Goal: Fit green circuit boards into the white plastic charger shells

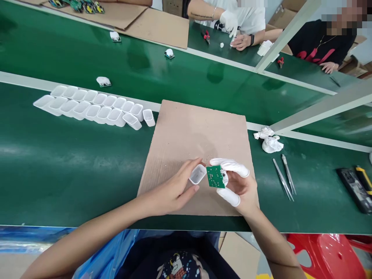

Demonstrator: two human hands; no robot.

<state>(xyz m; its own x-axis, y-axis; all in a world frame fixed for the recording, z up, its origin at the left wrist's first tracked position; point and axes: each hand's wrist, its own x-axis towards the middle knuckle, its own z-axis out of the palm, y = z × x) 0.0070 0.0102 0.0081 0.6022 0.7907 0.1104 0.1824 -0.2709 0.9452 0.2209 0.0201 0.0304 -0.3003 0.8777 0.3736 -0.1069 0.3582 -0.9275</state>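
Note:
My left hand (177, 186) grips a small white plastic housing (198, 174) with its open side up, over the near part of a cardboard sheet (186, 131). My right hand (236, 182), with white finger cots on the thumb and forefinger, pinches a small green circuit board (215, 176). The board's edge sits right beside the housing's mouth, almost touching it. Both hands are closed around their parts.
Two rows of several empty white housings (95, 106) lie to the left on the green bench (58, 162). Tweezers (285, 178) and a crumpled white wad (269, 140) lie right of the cardboard; a black tool (354, 188) sits far right. Other people work across the conveyor (241, 27).

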